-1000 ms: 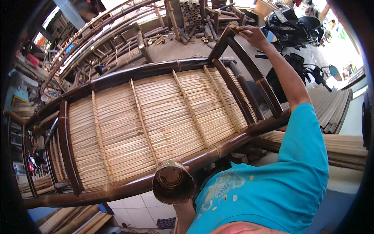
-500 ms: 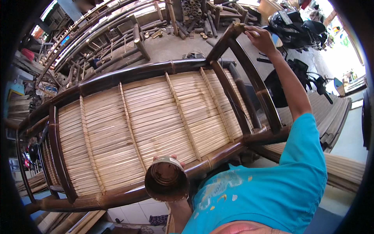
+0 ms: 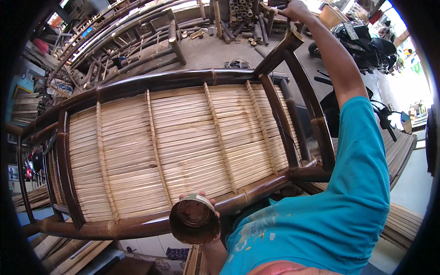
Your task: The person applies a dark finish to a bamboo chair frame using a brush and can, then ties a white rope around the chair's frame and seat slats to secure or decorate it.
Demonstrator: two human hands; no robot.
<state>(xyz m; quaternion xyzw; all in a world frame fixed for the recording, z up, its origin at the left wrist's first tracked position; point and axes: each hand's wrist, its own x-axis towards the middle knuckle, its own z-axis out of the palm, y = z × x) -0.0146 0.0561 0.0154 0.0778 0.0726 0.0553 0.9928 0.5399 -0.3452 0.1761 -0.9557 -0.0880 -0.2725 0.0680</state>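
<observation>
My left hand (image 3: 214, 247) is wrapped round a round can (image 3: 195, 219) with brown stains inside. The can is tilted so that its mouth shows, with fingertips at its rim, by the near rail of a dark, glossy bamboo bench (image 3: 128, 229). The bench has a pale slatted panel (image 3: 183, 142) crossed by several thin ribs. At the far right, my right arm is stretched out and my right hand (image 3: 297, 11) is closed above the cut end of a bench post (image 3: 294, 40). A dark brush (image 3: 288, 25) appears to point down from its fingers, mostly hidden.
Bamboo frames (image 3: 172, 41) and stacked bamboo tubes (image 3: 240, 11) stand at the back. A dark motorbike (image 3: 362, 43) is parked at the far right, a handlebar with a mirror (image 3: 405, 121) nearer. Split bamboo strips (image 3: 82, 261) lie at lower left.
My right hand has lifted away from the post end, up toward the top edge of the view. The left hand still holds the can in nearly the same place. The view has shifted slightly.
</observation>
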